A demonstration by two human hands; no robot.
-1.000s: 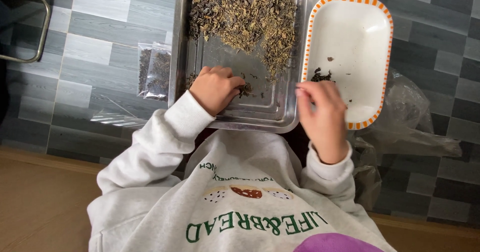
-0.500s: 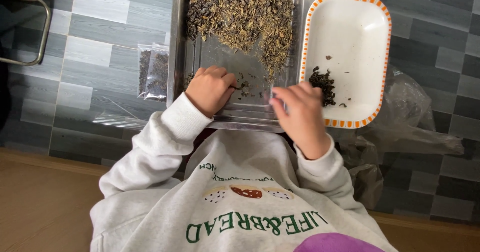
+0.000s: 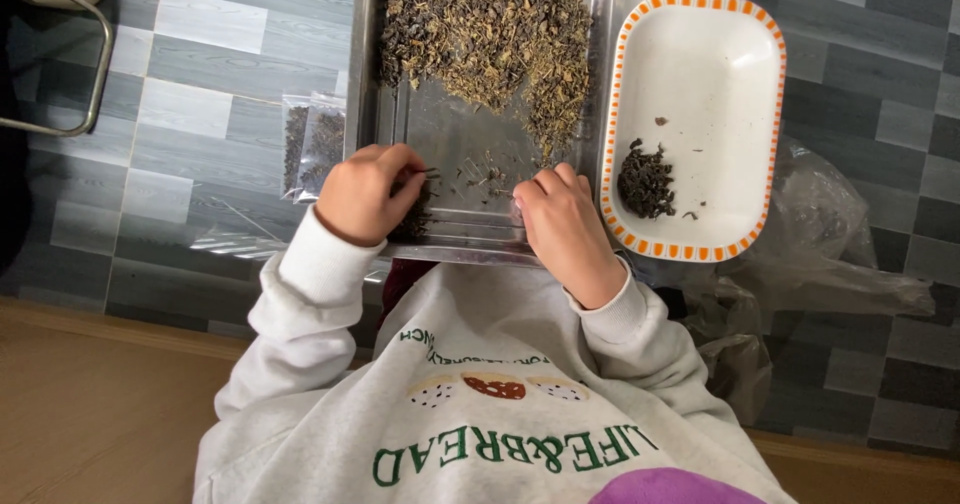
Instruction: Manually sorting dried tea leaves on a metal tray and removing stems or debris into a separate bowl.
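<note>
A steel tray [image 3: 368, 84] lies on the floor in front of me, its far half heaped with dried brownish leaves [image 3: 490, 34]. My left hand [image 3: 368, 192] rests at the tray's near left corner, fingers curled over a small clump of dark leaves. Over the near middle of the tray my right hand [image 3: 560, 226] hovers with fingers bent, fingertips close to scattered bits; whether it pinches any I cannot tell. Just right of the tray sits a white rectangular dish with an orange-striped rim [image 3: 700, 254], holding a small dark pile of leaves [image 3: 645, 179].
A small clear bag of dark leaves [image 3: 312, 144] lies left of the tray on the grey tile floor. Crumpled clear plastic [image 3: 830, 254] spreads to the right of the dish. A metal chair leg [image 3: 90, 74] curves at top left. My grey sweatshirt fills the foreground.
My right hand has come back from the white dish to the tray, leaving a dark pile in the dish. My left hand has slid toward the tray's near left corner.
</note>
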